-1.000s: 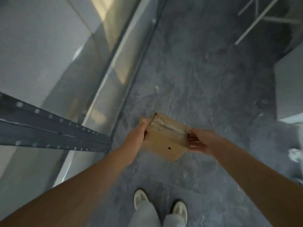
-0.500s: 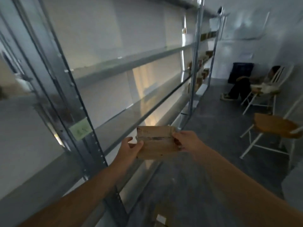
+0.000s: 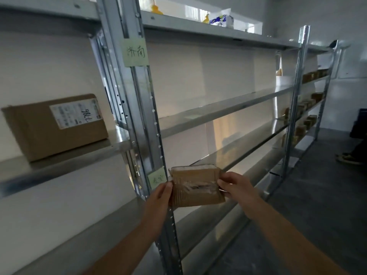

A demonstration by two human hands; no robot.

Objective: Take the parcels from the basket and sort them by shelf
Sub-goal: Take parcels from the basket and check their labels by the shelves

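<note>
A small brown cardboard parcel [image 3: 196, 187] with clear tape across its face is held upright in front of a metal shelving unit. My left hand [image 3: 160, 197] grips its left edge and my right hand [image 3: 236, 185] grips its right edge. Behind it runs a grey shelf board [image 3: 228, 110] with nothing on it, and a lower board [image 3: 248, 143]. A green handwritten label [image 3: 135, 52] is stuck high on the upright post [image 3: 143, 124]; a second green label [image 3: 156, 178] sits just left of the parcel. The basket is out of view.
A large brown box [image 3: 53, 126] with a white shipping label lies on the left bay's shelf. Several small brown parcels [image 3: 309, 104] fill the far right bay. Yellow and white items [image 3: 216, 18] sit on top. A seated person's shoe [image 3: 349, 157] shows at right on the dark floor.
My view has lifted from the floor to the shelves. Both hands kept hold of the parcel, and it now faces me more squarely, nearer the post with the green labels.
</note>
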